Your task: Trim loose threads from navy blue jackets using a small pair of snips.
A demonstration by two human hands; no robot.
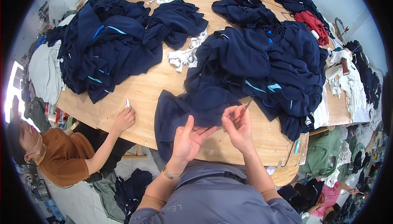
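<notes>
A navy garment (188, 105) lies spread on the table in front of me, its near part hanging over the front edge. My left hand (187, 143) is at the garment's near edge, palm turned up, thumb raised and fingers stretched to the right. I cannot see anything held in it. To its right, my right hand (237, 129) is closed around a small pointed tool (245, 109) with a reddish handle and a dark tip pointing up and away. Its thumb and forefinger come close together; whether they pinch a thread is too small to tell.
Navy garment heaps lie at the far left (110, 47) and right (262, 60), with white cloth strips (183, 58) between them. A co-worker in brown (67, 154) sits at the left, one hand on the table holding a small white tool. Two more people stand at the far edge.
</notes>
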